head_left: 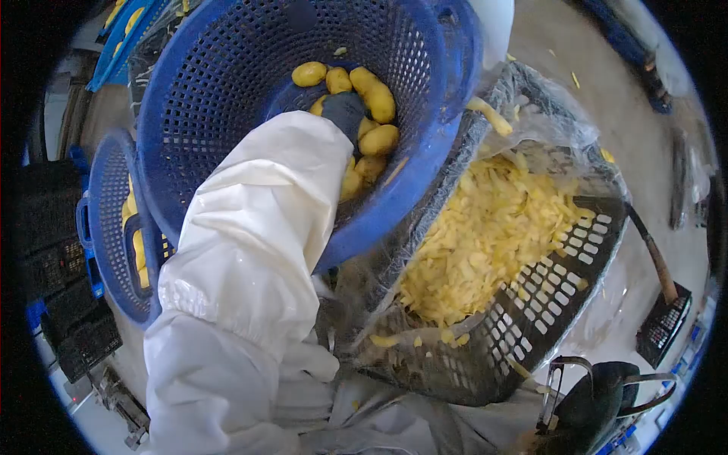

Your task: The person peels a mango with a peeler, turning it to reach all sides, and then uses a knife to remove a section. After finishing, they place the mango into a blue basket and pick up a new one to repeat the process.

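Note:
My left hand (pixel 345 114), in a dark glove below a white sleeve (pixel 258 227), reaches into a large tilted blue perforated basket (pixel 227 68). It rests among several peeled yellow potatoes (pixel 375 95) at the basket's bottom, its fingers hidden between them. Below and to the right, a black crate (pixel 546 303) lined with clear plastic holds a heap of yellow potato slices (pixel 485 235). At the lower right sits a dark glove-like shape (pixel 599 402) with metal loops, possibly my right hand on a tool. It is too unclear to tell.
A second blue basket (pixel 106 227) with potatoes stands at the left, behind the sleeve. Black crates (pixel 68 303) are stacked at the far left. A long-handled tool (pixel 656 265) lies on the grey floor at the right, with scattered potato scraps beyond the crate.

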Demonstrator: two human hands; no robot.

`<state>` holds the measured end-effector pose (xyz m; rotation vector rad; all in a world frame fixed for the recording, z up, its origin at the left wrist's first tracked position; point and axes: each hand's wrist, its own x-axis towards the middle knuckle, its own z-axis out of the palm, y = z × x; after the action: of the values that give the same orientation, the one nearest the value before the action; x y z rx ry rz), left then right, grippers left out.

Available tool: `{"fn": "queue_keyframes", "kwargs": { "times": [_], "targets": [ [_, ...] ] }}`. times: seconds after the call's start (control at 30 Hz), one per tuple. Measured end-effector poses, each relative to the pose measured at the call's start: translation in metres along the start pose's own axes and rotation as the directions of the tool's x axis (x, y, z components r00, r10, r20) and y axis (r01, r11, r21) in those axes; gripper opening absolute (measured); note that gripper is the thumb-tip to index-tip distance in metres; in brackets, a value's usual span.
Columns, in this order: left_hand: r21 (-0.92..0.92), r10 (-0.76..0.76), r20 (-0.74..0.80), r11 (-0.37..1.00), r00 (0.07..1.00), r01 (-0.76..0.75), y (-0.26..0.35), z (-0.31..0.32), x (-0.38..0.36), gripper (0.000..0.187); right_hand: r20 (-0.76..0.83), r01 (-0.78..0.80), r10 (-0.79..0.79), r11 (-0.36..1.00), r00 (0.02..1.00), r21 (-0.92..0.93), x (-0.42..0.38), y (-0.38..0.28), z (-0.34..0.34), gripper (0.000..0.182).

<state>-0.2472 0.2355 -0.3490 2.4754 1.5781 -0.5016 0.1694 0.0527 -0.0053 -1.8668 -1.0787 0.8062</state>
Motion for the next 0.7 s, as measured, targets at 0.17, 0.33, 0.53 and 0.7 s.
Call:
{"fn": "queue_keyframes", "kwargs": {
  "times": [0.17,0.33,0.53,0.7],
  "targets": [
    [-0.007,-0.112,-0.103,0.994,0.988,0.112,0.012,-0.065,-0.038,0.051,-0.003,0.02,-0.02,0.998,1.0,0.058,-0.012,-0.009,-0.014,0.014],
    [-0.431,-0.435,-0.04,0.82,0.9,0.377,-0.048,-0.112,-0.079,0.069,0.044,-0.038,0.034,0.994,0.998,0.107,-0.034,-0.032,-0.028,0.013],
    [-0.965,-0.453,-0.053,-0.206,0.89,-0.162,0.043,-0.28,-0.176,0.059,0.225,-0.046,-0.019,0.958,0.974,0.282,-0.05,-0.045,-0.048,0.009],
    [-0.739,-0.216,-0.274,-0.577,0.937,-0.349,0.138,-0.345,-0.245,0.058,0.288,0.005,-0.144,0.901,0.947,0.434,-0.051,-0.035,-0.047,0.016]
  ]
}}
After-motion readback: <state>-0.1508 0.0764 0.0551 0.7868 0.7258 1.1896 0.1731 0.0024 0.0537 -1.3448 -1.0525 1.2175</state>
